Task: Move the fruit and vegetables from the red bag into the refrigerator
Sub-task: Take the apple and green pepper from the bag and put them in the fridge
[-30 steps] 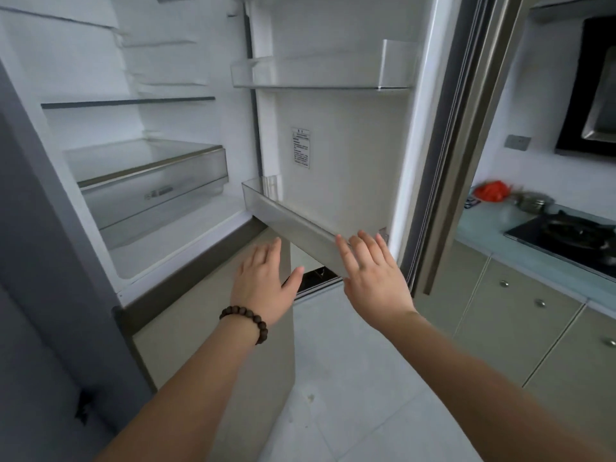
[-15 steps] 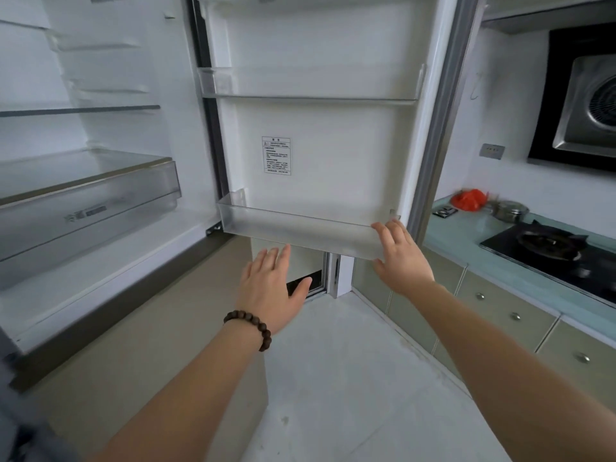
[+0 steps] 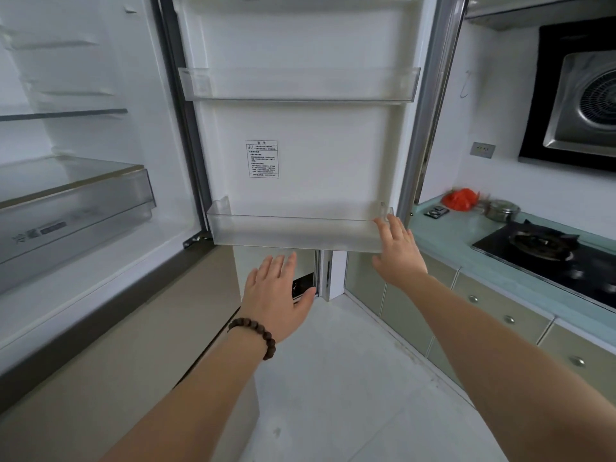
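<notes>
Fruit and vegetables were not visible themselves — only the crumpled red plastic bag (image 3: pixel 459 199) that should hold them, lying on the pale green glass countertop (image 3: pixel 446 233) far to the right, beside a small round steel pot (image 3: pixel 502 210) and well apart from both hands. The tall white refrigerator (image 3: pixel 83 135) stood with its wide white door (image 3: pixel 300 128) swung fully out, its clear plastic lower door bin (image 3: pixel 293 232) and clear upper door bin (image 3: pixel 300 85) both bare, as was the clear drawer (image 3: pixel 71 208) inside the cabinet under a thin glass shelf (image 3: pixel 63 114).

The right hand (image 3: pixel 398 253) had its fingers straight and spread, the tips touching the right end of the lower bin; it gripped nothing. The left hand (image 3: pixel 278 291), with a dark beaded bracelet (image 3: pixel 256 335) at the wrist, hung flat and relaxed below the bin, touching nothing.

By my reading the door step was finished and the bag came next. Doing it well would mean leaving the door wide, turning right to the counter, and lifting the bag from underneath with both hands so that soft produce did not get crushed or spill — the thin plastic looked likely to sag.

A black gas hob (image 3: pixel 546 248) was set into the counter under a black and steel extractor hood (image 3: pixel 580 95), with pale green cupboard doors (image 3: pixel 500 315) below and a light tiled floor (image 3: pixel 350 378) underfoot
</notes>
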`<state>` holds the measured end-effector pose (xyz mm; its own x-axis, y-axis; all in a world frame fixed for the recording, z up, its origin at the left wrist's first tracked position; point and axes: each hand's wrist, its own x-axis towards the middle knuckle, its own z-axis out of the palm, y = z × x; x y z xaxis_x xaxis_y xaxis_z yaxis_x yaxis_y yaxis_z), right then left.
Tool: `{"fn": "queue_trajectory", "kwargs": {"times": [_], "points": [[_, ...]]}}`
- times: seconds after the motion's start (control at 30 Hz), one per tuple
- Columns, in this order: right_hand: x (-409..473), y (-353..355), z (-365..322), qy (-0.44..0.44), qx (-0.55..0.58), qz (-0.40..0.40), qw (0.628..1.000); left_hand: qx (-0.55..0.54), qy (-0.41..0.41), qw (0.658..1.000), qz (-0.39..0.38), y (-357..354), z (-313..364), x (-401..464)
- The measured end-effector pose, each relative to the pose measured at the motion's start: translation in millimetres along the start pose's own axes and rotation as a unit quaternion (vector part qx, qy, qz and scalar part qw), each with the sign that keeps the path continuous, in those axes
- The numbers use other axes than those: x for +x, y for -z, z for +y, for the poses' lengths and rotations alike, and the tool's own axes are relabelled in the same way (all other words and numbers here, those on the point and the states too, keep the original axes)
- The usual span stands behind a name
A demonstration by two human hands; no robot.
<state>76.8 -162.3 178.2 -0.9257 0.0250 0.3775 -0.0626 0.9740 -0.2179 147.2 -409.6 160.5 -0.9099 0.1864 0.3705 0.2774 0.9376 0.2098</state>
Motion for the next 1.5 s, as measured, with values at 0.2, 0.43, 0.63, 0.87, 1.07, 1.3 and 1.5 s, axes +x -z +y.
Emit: {"fn": "queue_trajectory", "kwargs": {"times": [0.2, 0.43, 0.63, 0.87, 1.07, 1.3, 1.5], "points": [[-3.9, 7.2, -1.5, -0.015, 0.007, -0.012, 1.0, -0.034, -0.042, 0.999, 0.007, -5.4, 10.7, 15.8], [-56.9, 25.7, 11.7, -0.072, 0.043, 0.071, 0.994, -0.074, -0.102, 0.992, -0.006, -19.5, 31.2, 29.4], [-143.8, 35.1, 39.8, -0.183, 0.01, 0.124, 0.975, -0.105, -0.193, 0.975, -0.043, -52.8, 78.4, 28.0], [-259.0, 43.1, 72.4, -0.335, -0.033, 0.138, 0.931, -0.159, -0.319, 0.927, -0.12, -101.6, 170.7, -13.5], [-387.6, 63.7, 92.3, -0.479, -0.072, 0.157, 0.861, -0.201, -0.428, 0.861, -0.185, -128.6, 266.0, -85.8], [-526.0, 93.1, 98.0, -0.622, -0.109, 0.19, 0.751, -0.231, -0.545, 0.773, -0.229, -132.1, 364.8, -180.8], [-612.6, 117.0, 126.8, -0.69, -0.124, 0.212, 0.681, -0.232, -0.608, 0.717, -0.251, -135.4, 447.1, -243.7]]}}
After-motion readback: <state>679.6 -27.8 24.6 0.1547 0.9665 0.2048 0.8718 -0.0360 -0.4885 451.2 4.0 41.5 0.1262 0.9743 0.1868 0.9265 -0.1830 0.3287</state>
